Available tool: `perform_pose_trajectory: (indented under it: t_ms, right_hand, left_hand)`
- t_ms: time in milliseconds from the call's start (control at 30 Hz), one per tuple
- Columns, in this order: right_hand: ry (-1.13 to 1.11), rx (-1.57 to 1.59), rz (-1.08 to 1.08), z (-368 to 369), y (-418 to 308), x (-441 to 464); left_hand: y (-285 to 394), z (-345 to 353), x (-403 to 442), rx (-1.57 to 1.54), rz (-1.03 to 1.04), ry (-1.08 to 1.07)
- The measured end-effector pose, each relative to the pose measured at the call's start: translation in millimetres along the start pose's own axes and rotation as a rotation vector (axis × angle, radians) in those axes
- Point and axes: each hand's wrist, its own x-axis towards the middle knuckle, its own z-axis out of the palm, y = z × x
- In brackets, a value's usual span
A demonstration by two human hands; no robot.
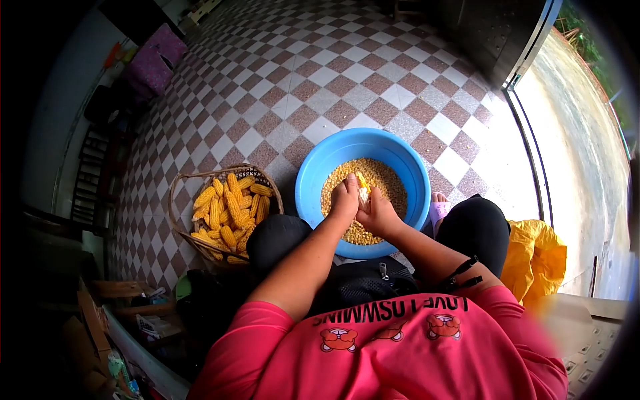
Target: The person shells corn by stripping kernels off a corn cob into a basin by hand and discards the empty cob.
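Note:
Both my hands meet over a round blue basin (pixel 308 175) that stands between my knees. Between them is a corn cob (pixel 364 189), part yellow kernels and part bare pale core. My left hand (pixel 343 199) wraps its near side, thumb pointing up along the cob. My right hand (pixel 380 213) closes on it from the other side, with its fingers partly hidden. Loose corn kernels (pixel 392 183) cover the bottom of the basin beneath my hands.
Left of my knee, a wicker basket (pixel 175 207) with a handle holds several whole corn cobs (pixel 230 203). A yellow sack (pixel 537 257) lies at my right. The checkered tile floor (pixel 287 107) stretches ahead to an open doorway (pixel 527 147) on the right.

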Motion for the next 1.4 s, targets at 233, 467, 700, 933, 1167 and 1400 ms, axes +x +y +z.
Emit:
perform_pose_trajectory:
  t_ms: [233,467,700,933,1167,1400]
  right_hand:
    - [-0.010,-0.038,-0.011,-12,-9,0]
    - [-0.032,-0.072,0.020,-7,-2,1]
    - [0.045,-0.059,-0.037,-11,-6,2]
    - [0.029,-0.341,-0.314,0,-3,1]
    - [-0.073,-0.076,0.029,-9,-18,0]
    - [-0.039,-0.044,0.062,-14,-11,7]
  left_hand:
    - [-2,-4,2,-0.306,-0.110,-0.102]
    - [-9,-1,4,-0.226,0.014,-0.130]
    - [-12,1,2,-0.552,-0.111,-0.244]
    - [-9,6,-2,-0.207,0.003,-0.122]
    - [-2,2,-5,0.091,0.072,0.014]
    - [-8,1,-1,-0.003,0.093,-0.020]
